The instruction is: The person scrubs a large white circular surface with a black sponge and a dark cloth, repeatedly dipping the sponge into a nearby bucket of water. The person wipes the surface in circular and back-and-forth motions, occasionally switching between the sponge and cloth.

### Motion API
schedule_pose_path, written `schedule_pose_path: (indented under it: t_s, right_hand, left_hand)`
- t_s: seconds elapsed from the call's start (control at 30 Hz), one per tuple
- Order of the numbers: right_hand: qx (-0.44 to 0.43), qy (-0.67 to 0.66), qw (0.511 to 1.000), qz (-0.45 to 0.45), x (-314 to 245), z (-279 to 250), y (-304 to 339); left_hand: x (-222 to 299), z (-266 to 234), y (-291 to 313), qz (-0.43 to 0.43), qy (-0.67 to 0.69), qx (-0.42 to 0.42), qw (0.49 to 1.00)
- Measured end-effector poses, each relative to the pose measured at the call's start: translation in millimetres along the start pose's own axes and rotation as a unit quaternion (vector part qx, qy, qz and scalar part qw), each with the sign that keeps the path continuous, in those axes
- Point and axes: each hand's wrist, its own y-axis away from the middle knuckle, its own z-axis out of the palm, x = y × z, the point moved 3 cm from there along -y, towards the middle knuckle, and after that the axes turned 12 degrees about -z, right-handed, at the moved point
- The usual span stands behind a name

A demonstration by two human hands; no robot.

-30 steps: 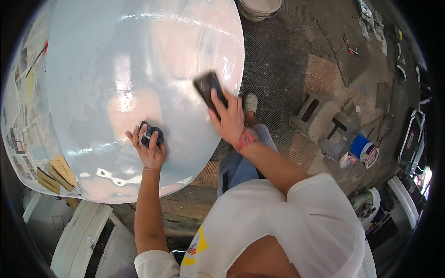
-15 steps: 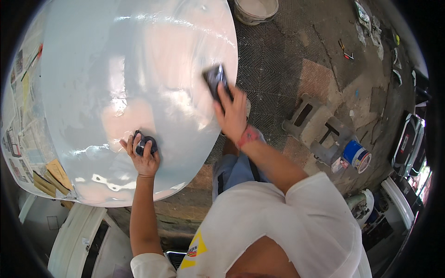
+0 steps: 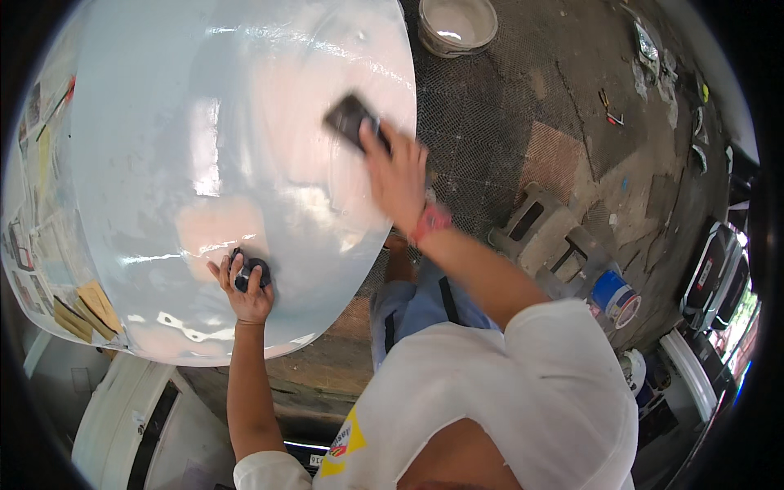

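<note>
A large, wet, glossy car hood (image 3: pixel 147 163) fills the left half, pale grey-white with pinkish patches. Near its right edge my right hand (image 3: pixel 398 175) grips a dark rectangular sanding block (image 3: pixel 347 117), slightly blurred, held against the surface. Lower down, beside a squarish pink patch, my left hand (image 3: pixel 247 298) is closed round a small black rounded pad (image 3: pixel 260 273) resting on the hood. The pad's exact kind is hard to make out.
A round bucket (image 3: pixel 430 41) of cloudy liquid stands on dark matting beyond the hood. To the right are a grey step stool (image 3: pixel 543 237) and a blue-and-white can (image 3: pixel 611 292). Newspaper (image 3: pixel 37 216) and brownish sheets (image 3: pixel 98 306) lie at the far left.
My right hand has moved the sanding block leftward and slightly up across the hood. My left hand stays at nearly the same spot with the black pad. The view has shifted slightly.
</note>
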Motion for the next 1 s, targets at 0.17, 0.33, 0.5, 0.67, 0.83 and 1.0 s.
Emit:
schedule_pose_path:
  t_s: [0.17, 0.33, 0.5, 0.67, 0.83, 1.0]
  right_hand:
    - [-0.006, 0.018, 0.996, -0.090, 51.0, 1.9, -56.4]
    - [0.021, 0.040, 0.999, 0.025, 119.6, -15.8, -224.3]
    - [0.030, -0.043, 0.994, -0.094, 42.9, 11.8, -102.6]
    - [-0.025, 0.013, 0.966, -0.256, 59.1, 4.1, -90.0]
    - [0.084, 0.113, 0.990, -0.004, 143.8, 3.5, -252.2]
    - [0.027, 0.049, 0.996, -0.070, 53.8, 14.8, -130.5]
  left_hand:
    - [0.4, -1.2, -0.4, 0.010, -0.004, 0.004, 1.000]
    - [3.5, 3.4, -3.6, -0.008, 0.025, 0.003, 1.000]
    - [1.9, -3.3, -1.5, -0.010, 0.012, -0.015, 1.000]
    - [-2.7, -2.4, 2.3, -0.010, 0.011, -0.005, 1.000]
    - [-1.4, 8.6, -7.6, -0.003, 0.024, -0.001, 1.000]
    - [3.9, 0.6, -10.6, -0.011, 0.027, -0.004, 1.000]
